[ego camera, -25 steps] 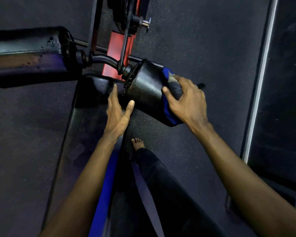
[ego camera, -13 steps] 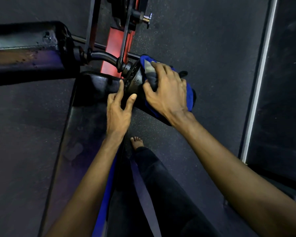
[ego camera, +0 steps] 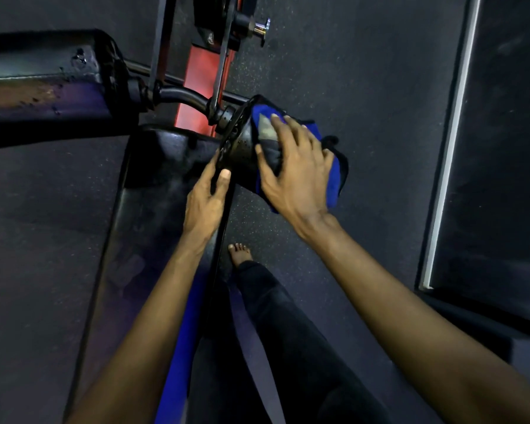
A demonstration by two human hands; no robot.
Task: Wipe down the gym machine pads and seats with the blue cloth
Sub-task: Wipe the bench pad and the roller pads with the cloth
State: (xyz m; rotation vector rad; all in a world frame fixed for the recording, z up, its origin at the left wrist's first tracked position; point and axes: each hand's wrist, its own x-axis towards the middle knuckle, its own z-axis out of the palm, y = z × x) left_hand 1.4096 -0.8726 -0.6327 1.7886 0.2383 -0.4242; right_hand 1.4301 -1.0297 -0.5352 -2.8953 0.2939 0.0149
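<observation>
Right hand point(ego camera: 297, 172) lies spread wide, palm down, fingers nearly straight, pressing the blue cloth point(ego camera: 333, 182) onto the black roller pad point(ego camera: 242, 149); the thumb reaches toward the roller's inner end while the fingertips lie over its top. That cloth is draped over the roller's outer half, its edge hanging off the far side beyond the knuckles, and a pale grey patch shows just ahead of the fingertips. Left hand point(ego camera: 207, 197) is flat and holds nothing: it rests along the right edge of the long bench pad point(ego camera: 153, 215), with thumb and fingers touching the roller's perforated end face. Below, beside the bench's right edge, a bare foot point(ego camera: 240, 254) under a dark trouser leg stands on the speckled floor point(ego camera: 364, 71). Past the bench's far end a curved black bar point(ego camera: 181, 96) joins this roller to a second, larger roller pad point(ego camera: 43, 87) at the left, its cover scuffed. Behind the bar rises a red frame post point(ego camera: 196, 78), and above it a chrome pin point(ego camera: 262, 27) sticks out
</observation>
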